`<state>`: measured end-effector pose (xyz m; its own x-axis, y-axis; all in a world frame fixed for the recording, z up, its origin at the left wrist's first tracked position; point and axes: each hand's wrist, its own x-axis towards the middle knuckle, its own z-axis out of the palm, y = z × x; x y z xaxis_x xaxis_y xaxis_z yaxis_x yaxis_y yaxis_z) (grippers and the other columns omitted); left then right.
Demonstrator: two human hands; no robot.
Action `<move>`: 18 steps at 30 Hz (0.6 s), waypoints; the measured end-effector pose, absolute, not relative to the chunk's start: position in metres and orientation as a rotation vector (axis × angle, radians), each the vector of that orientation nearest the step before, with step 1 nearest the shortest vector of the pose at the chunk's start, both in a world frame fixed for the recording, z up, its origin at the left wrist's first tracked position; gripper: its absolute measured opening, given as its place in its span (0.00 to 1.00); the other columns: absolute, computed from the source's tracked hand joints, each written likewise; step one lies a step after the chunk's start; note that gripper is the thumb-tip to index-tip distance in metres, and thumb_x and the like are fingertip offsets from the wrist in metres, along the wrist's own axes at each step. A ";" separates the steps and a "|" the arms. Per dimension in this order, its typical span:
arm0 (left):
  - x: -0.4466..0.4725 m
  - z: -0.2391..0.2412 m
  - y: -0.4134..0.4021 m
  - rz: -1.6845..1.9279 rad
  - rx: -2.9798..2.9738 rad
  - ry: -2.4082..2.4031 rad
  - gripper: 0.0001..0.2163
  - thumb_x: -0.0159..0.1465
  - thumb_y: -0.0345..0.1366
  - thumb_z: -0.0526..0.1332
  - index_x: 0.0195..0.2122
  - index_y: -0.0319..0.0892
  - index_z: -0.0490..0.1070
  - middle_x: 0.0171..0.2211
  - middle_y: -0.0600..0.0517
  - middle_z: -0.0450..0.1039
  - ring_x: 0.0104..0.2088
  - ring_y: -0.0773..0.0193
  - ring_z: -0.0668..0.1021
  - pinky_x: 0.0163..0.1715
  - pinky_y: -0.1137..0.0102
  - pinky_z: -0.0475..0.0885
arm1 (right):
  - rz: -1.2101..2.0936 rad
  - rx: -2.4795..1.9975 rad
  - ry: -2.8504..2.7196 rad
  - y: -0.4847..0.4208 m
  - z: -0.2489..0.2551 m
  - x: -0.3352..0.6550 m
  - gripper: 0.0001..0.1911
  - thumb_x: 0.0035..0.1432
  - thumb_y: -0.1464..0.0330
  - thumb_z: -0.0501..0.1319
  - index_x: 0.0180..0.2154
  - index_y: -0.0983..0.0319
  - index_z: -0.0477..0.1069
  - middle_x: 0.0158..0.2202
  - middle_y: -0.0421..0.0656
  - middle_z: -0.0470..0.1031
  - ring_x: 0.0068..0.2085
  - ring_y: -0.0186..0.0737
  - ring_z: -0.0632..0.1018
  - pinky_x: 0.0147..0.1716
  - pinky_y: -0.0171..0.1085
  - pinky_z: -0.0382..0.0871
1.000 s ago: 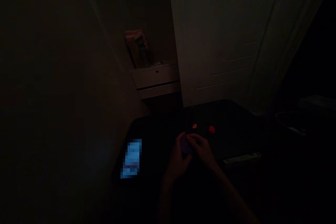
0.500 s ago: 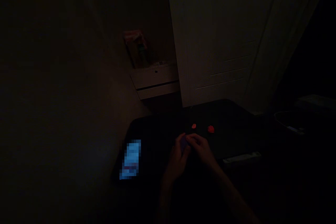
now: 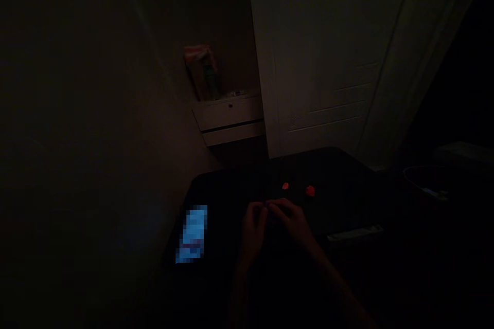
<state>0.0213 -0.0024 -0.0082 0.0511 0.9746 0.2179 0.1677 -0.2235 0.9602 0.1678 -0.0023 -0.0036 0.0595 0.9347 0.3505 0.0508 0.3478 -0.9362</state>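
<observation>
Very dim here, so it's shapes only. Start at the left edge of the dark table (image 3: 231, 185), where a phone screen (image 3: 192, 234) glows blue and lies flat, its content blurred out. Beyond the table's far-left corner stands a pale drawer unit (image 3: 231, 115) against the wall, with a pinkish packet (image 3: 203, 69) upright on top of it.

At the middle of the table, the left hand (image 3: 252, 226) is raised with its fingers curled inward. Right beside it is the right hand (image 3: 293, 218), whose fingertips (image 3: 275, 205) reach across to meet the left's, touching or as near as makes no difference. As for the grip, I cannot tell how tightly either hand is closed. The gap between the fingertips is black, so I cannot tell whether anything is pinched there either.

Just past the right hand, towards the far edge, two small things catch the light. The first red piece (image 3: 285, 186) lies near the fingertips and clear of them. The second red piece (image 3: 310, 190) lies just to its right, apart from the first and from both hands. Both rest on the tabletop, outside any grip.

Behind the far edge rises a white panelled door (image 3: 328, 61). Further right, a pale narrow strip (image 3: 355, 233) lies flat near the table's right edge, level with the right wrist and well apart from it.
</observation>
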 end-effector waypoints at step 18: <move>0.024 -0.007 -0.004 1.378 1.487 1.374 0.17 0.65 0.51 0.59 0.34 0.41 0.70 0.30 0.51 0.75 0.32 0.61 0.78 0.33 0.69 0.71 | 0.957 -1.027 -1.349 -0.002 -0.007 0.168 0.17 0.59 0.56 0.68 0.46 0.59 0.80 0.45 0.46 0.83 0.47 0.50 0.82 0.50 0.46 0.74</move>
<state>0.0240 -0.0038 -0.0068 -0.1173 0.9621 0.2463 0.2439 -0.2125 0.9462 0.1681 -0.0019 -0.0070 0.0132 0.9570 0.2899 0.0430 0.2891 -0.9563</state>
